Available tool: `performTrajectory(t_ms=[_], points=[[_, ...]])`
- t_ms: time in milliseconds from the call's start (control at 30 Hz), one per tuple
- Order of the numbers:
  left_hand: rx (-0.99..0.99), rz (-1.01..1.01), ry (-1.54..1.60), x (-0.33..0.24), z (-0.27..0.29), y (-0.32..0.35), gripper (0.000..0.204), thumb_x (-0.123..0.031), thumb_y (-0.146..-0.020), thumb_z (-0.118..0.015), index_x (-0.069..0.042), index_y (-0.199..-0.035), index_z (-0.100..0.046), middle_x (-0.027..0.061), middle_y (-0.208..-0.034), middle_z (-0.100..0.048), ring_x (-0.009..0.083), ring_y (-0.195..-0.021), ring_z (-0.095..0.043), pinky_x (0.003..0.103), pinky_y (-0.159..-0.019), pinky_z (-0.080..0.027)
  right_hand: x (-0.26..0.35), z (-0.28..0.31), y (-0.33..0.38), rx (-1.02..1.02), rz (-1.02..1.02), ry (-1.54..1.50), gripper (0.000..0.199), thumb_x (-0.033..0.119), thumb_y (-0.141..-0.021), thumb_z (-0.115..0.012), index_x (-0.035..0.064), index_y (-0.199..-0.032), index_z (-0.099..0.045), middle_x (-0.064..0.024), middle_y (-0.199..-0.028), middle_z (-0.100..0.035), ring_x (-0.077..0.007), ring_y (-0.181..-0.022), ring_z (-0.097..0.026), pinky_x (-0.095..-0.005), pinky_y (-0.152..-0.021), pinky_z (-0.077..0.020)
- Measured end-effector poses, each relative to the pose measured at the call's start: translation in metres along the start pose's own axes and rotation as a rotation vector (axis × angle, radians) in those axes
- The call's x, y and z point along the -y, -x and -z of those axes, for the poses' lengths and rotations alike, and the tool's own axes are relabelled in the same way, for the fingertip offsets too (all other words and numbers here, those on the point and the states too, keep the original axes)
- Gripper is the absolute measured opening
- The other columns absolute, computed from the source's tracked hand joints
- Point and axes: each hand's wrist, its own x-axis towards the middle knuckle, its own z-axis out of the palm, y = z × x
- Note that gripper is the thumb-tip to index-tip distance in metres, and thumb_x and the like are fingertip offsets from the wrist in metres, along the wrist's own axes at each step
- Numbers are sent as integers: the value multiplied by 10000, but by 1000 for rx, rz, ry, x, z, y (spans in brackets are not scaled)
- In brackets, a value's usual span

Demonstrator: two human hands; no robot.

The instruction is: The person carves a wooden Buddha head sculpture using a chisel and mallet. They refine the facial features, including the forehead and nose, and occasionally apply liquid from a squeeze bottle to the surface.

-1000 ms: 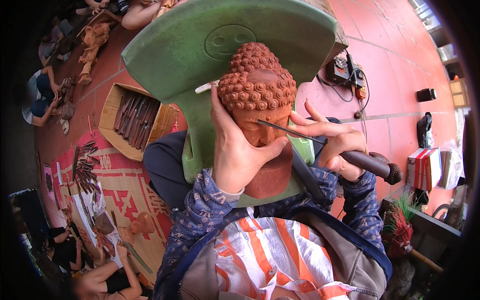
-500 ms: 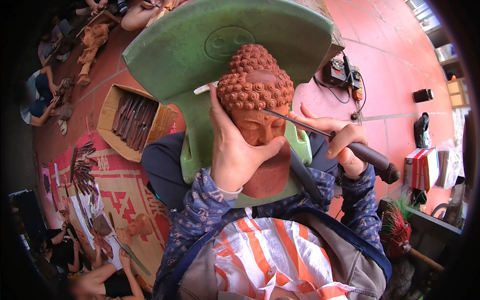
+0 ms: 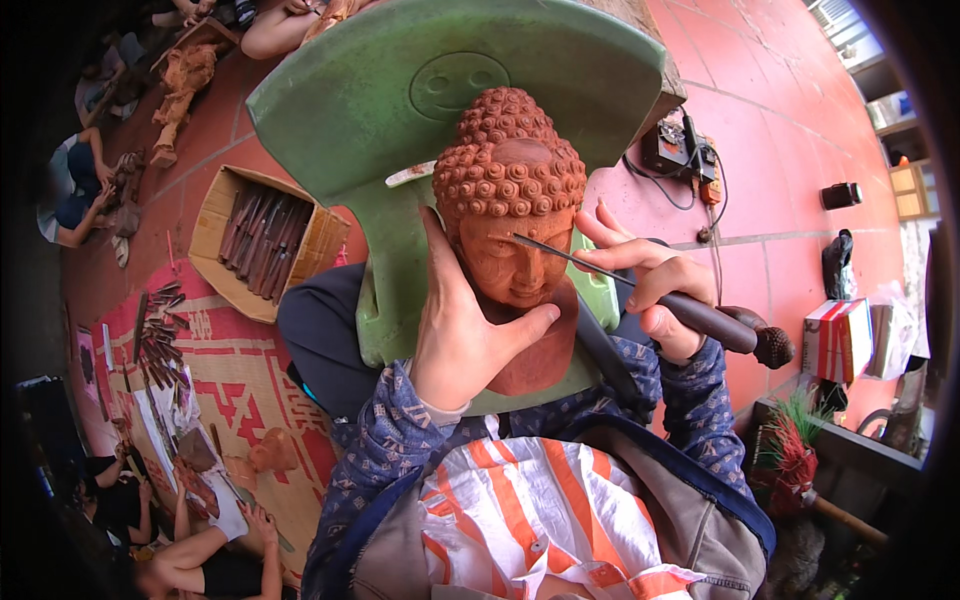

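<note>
A reddish carved wooden Buddha head, with knobbed curls and a smooth oval on the hair, stands upright against a green plastic chair. My left hand is wrapped round its cheek and neck side, thumb across below the chin. In my right hand is a carving chisel with a dark wooden handle. Its thin metal blade slants left across the face, the tip at the brow between the eyes. A dark strap-like bar lies by the head's base, partly hidden.
A cardboard box of chisels stands at left, beside a patterned mat with more tools. Other people sit carving along the left. A black power unit with cables lies on the tiles at right, near a red-and-white box and a broom.
The chisel tip has moved slightly left and down from the hairline to the brow. My left thumb has slid down off the mouth to below the chin, uncovering the lips.
</note>
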Motion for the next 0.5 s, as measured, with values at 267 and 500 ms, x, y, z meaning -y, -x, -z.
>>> performTrajectory(t_ms=[267, 500], points=[[-18, -70, -8, 9, -1, -3, 1163, -231, -675, -818, 136, -1407, 9, 339, -1390, -266, 412, -1295, -354, 417, -1057, -325, 8, 2, -8, -15, -69, -44, 260, 281, -844, -648, 55, -750, -561, -270, -1086, -627, -477, -1217, -458, -582, -1111, -20], [-32, -81, -11, 8, -2, -3, 1161, -237, -672, -818, 121, -1415, 0, 338, -1363, -298, 427, -1265, -384, 431, -1032, -349, 19, 5, -15, 10, -119, 34, 263, 285, -813, -680, 55, -733, -579, -245, -1077, -642, -456, -1217, -471, -582, -1108, 4]])
